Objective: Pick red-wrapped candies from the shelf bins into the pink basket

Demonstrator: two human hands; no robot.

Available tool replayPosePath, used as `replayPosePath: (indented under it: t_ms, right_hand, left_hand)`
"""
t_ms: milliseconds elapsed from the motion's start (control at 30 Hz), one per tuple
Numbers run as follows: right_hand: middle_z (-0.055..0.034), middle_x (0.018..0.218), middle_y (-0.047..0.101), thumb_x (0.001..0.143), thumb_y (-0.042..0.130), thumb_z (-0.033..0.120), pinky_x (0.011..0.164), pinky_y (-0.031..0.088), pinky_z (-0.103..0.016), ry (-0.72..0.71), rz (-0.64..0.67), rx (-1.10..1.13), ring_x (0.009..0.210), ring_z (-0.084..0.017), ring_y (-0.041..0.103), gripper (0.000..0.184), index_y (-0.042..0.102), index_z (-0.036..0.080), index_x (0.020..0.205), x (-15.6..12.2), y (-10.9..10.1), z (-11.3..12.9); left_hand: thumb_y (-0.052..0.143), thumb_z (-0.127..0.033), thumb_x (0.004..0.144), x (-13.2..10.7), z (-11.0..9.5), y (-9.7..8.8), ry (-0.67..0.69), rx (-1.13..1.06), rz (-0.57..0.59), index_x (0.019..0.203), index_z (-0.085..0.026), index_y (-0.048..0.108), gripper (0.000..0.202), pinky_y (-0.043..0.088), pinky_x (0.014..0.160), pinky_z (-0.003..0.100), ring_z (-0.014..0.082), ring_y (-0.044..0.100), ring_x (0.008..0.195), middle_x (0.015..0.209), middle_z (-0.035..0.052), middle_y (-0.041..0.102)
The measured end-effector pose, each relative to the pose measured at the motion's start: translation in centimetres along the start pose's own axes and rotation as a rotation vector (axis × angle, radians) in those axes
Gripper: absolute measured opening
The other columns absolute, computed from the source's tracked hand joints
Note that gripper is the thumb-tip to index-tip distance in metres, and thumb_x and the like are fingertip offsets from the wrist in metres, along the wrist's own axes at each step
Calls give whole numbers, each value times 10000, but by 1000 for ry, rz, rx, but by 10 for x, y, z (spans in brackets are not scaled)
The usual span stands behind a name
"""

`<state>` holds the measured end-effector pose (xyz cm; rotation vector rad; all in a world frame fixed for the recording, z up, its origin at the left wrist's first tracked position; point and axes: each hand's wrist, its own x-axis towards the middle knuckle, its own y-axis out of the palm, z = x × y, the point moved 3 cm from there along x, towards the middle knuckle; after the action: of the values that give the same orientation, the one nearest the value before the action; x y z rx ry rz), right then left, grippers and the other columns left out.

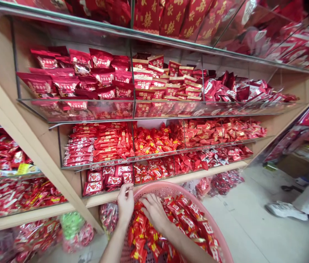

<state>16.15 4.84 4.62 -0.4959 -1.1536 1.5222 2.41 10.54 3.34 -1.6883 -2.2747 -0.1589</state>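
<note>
A pink plastic basket with a perforated wall stands below the shelves, holding many red-wrapped candies. My left hand is raised at the basket's left rim, close to the lowest shelf. Its fingers are loosely bent and apart, with nothing visible in them. Inside the basket, my right hand rests palm down over the candies. Its fingers are slightly spread, and whatever lies under the palm is hidden. Red packets with yellow print lie below the two hands.
Glass-fronted shelves full of red packets rise in front, split by clear dividers. Bagged goods lie on the floor under the shelf. A wooden post stands at left. On the right, another person's shoe is on the tiled floor.
</note>
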Motion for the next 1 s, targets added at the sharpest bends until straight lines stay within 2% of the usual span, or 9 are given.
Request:
replayPosePath:
  t_ms: [100,200,333,433,567,700,767,833,1000]
  right_hand:
    - [-28,1148,566,770,465,33,886,398,-350,16,32,-24,1055,-208,479,484,536,290,1174,-1,3,-1]
    - [-29,1166,559,740,450,16,901,398,-350,19,26,-17,1066,-204,474,518,538,285,1174,-4,0,0]
    - [-31,1156,566,739,452,17,898,411,-360,-21,-46,47,1065,-205,478,488,547,275,1143,-3,-22,6]
    - [-45,1118,580,799,432,59,895,420,-367,-114,-143,127,1043,-199,492,395,547,259,1120,9,-61,16]
    - [-59,1058,599,858,410,134,904,413,-398,-243,-330,188,1020,-201,510,320,541,256,1123,41,-129,24]
    - [-67,1066,599,861,449,194,930,387,-409,-245,-425,124,1033,-208,508,274,556,235,1109,87,-183,17]
    - [-72,1083,590,848,490,229,946,370,-410,-217,-390,85,1046,-210,506,272,552,217,1112,111,-196,10]
    - [-75,1105,580,827,542,292,944,370,-405,-177,-310,68,1057,-211,505,312,543,209,1128,132,-198,5]
    - [-101,1140,569,740,628,481,911,388,-415,-57,-79,20,1094,-247,494,530,524,192,1172,162,-181,9]
  left_hand:
    - [525,-350,781,0,1,0,-2,-6,-3,865,-188,616,205,492,778,322,187,625,840,869,56,661]
    - [533,-366,775,1,0,0,4,-17,-5,856,-186,620,216,499,764,321,191,629,835,859,61,668]
    - [532,-368,771,1,-3,0,29,-3,-8,838,-187,626,215,501,752,323,193,633,815,842,59,672]
    - [520,-353,772,1,-5,0,38,7,-13,835,-188,619,203,500,746,325,189,630,795,827,51,666]
    - [494,-325,775,1,-7,0,35,29,-17,833,-187,614,192,497,738,323,187,619,788,820,52,661]
    - [500,-339,768,1,-6,-1,26,23,-24,823,-188,614,197,499,719,314,189,619,791,821,51,661]
    - [512,-348,762,1,-3,-1,19,13,-26,827,-186,615,202,498,724,316,191,622,797,828,54,662]
    - [523,-357,758,1,-1,-1,12,4,-27,831,-184,618,210,497,738,322,195,626,806,835,58,665]
    - [538,-377,753,2,1,-1,13,-8,-22,828,-181,626,227,491,789,345,197,630,809,830,59,667]
